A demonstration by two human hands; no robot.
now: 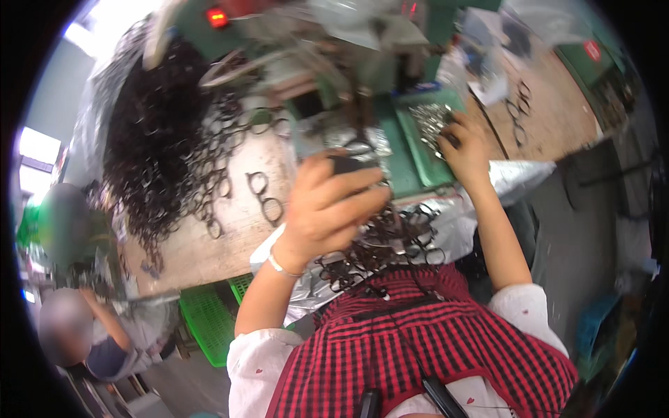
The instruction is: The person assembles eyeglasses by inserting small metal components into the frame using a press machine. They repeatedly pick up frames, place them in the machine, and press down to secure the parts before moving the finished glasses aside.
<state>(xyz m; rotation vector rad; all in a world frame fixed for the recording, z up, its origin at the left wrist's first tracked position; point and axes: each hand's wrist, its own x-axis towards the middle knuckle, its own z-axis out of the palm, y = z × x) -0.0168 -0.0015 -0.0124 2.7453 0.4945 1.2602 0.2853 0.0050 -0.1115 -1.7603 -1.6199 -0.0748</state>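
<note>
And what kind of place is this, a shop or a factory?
Probably a factory workshop. There's a huge heap of dark looped pieces, a green tray of small shiny bits by the right hand, and another person nearby.

I count two hands of mine, a left hand (pixel 324 209) and a right hand (pixel 470 150), one bracelet (pixel 284 270), one checked apron (pixel 390 341), one green tray (pixel 432 178) right of centre, and one red display (pixel 217 17) upper left. Dark rings (pixel 157 125): two heaps, upper left and centre, too many to count singly.
</note>
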